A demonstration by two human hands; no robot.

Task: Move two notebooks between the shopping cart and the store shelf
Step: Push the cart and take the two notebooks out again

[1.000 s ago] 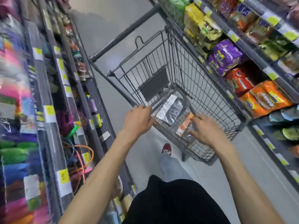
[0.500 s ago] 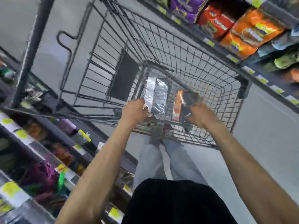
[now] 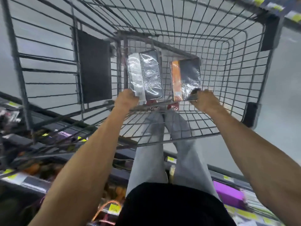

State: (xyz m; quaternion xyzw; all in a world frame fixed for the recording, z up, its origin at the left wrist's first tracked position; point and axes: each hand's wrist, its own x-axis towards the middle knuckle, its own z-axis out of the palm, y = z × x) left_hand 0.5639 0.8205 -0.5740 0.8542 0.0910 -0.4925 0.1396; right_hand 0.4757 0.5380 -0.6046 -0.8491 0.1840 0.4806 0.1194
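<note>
Two notebooks are seen inside the shopping cart, side by side but apart, both wrapped in shiny film: a silver notebook on the left and an orange notebook on the right. Each is taken at its near short edge, the end closest to the body, so that it can be drawn up and out over the wire rim without a deeper reach. The left hand is curled round the near end of the silver notebook, whose white label shows at the fingers. The right hand is closed on the near corner of the orange one, the thumb apparently laid on the cover and the fingers tucked beneath (motion blur leaves this uncertain). Whether the notebooks rest on the wire floor or are already raised off it cannot be told. One is held in each hand – a choice by which both could be carried in a single trip. The store shelf is glimpsed low on the left, behind the arms, so a turn of the body is judged necessary before anything is set there.
</note>
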